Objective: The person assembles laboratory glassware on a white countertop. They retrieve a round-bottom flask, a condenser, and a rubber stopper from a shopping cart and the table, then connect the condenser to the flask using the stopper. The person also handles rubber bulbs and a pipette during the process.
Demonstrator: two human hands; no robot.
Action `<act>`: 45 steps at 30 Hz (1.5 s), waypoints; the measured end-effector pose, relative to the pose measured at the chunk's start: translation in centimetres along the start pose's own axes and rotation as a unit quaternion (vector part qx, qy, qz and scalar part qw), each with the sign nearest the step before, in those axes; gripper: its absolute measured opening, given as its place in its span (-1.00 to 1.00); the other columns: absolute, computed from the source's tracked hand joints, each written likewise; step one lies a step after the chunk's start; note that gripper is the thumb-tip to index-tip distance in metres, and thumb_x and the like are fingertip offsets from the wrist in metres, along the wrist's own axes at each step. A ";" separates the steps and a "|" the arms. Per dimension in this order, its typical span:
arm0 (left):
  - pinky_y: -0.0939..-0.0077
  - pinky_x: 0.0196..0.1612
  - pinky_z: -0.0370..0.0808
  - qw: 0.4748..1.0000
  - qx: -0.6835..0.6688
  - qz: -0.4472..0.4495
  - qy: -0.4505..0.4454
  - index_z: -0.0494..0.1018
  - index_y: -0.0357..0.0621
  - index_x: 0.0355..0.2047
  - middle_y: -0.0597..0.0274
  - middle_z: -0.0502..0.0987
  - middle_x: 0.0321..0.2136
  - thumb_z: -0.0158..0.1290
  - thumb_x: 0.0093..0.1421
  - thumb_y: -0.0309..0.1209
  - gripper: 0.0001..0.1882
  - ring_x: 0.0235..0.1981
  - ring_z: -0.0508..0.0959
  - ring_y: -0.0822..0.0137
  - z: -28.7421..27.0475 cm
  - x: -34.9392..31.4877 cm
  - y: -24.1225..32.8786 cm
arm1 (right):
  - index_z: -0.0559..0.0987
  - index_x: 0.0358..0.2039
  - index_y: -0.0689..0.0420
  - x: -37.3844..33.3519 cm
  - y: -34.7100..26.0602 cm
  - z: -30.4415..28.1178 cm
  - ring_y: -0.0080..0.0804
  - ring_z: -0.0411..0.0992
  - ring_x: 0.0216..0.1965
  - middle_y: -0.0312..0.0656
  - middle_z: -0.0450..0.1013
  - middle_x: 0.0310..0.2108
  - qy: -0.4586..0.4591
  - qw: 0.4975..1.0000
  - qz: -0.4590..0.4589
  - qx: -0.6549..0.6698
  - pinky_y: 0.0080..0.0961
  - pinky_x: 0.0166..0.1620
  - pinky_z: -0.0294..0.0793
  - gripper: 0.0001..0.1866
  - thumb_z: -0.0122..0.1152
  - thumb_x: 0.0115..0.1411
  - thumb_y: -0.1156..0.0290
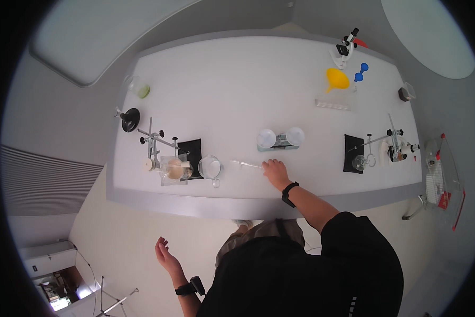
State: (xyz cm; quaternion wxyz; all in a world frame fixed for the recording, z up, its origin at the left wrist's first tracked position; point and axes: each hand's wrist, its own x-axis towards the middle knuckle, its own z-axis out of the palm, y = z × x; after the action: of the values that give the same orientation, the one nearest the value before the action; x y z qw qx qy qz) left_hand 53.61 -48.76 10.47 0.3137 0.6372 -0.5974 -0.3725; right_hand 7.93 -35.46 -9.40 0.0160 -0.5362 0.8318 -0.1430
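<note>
The right hand (274, 171) has its fingers bent in close at one end of one thin, pale stick (246, 165); I cannot tell if they pinch it. The stick lies on the white table (221, 95), between one clear cup with a handle (211, 167) and one scale with two round white pans (266, 138). I cannot tell what is in the cup. To its left, one clear container has tan stuff (175, 169) in it. At the far left, one clear cup has green stuff (144, 92). The left hand (166, 254) is off the table, loosely bent and holding nothing.
</note>
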 end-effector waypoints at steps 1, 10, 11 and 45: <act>0.35 0.02 0.36 1.000 0.001 -0.005 0.003 0.42 -0.25 0.02 0.15 0.51 -0.09 -0.24 0.40 -0.21 -0.59 -0.07 0.48 0.30 -0.2 -0.5 -0.1 | 0.51 -0.24 0.10 0.0 0.1 -0.1 -0.26 0.40 -0.25 -0.23 0.38 -0.38 -0.014 1.000 0.002 0.004 -0.33 -0.25 0.37 -0.61 0.37 -0.12 0.32; 0.40 -0.01 0.39 0.994 -0.004 0.069 -0.085 0.49 -0.26 -0.13 0.17 0.55 -0.17 -0.13 0.36 -0.33 -0.71 -0.12 0.51 0.30 2.6 0.0 -3.0 | 0.52 -0.11 0.12 -4.8 -2.3 -4.8 -0.19 0.35 -0.04 -0.14 0.40 -0.16 0.043 0.998 0.050 -0.010 -0.29 -0.01 0.33 -0.54 0.34 -0.08 0.33; 0.40 -0.02 0.41 0.985 0.021 0.119 -0.122 0.52 -0.27 -0.18 0.16 0.56 -0.19 -0.08 0.34 -0.39 -0.76 -0.14 0.52 0.30 3.6 0.3 -4.0 | 0.53 -0.12 0.12 -6.7 -2.7 -5.4 -0.17 0.34 -0.01 -0.13 0.40 -0.13 0.066 0.996 0.053 -0.015 -0.28 0.02 0.32 -0.56 0.34 -0.07 0.34; 0.43 -0.22 0.49 0.331 0.146 0.321 -0.875 0.42 -0.21 -0.09 0.16 0.56 -0.40 0.12 0.16 -0.37 -0.68 -0.35 0.55 0.34 64.7 -79.0 18.6 | 0.62 -0.38 0.16 -103.9 24.1 -12.2 -0.21 0.55 -0.39 -0.07 0.56 -0.44 0.211 0.417 0.870 0.157 -0.31 -0.29 0.57 -0.81 0.12 0.06 0.35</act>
State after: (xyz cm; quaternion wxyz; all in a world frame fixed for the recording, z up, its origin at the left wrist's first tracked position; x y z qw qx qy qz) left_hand -11.85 31.15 0.12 -0.3929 -0.2609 -0.7310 -0.4931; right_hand 28.47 69.61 -16.99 0.0395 0.5331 0.7940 -0.2896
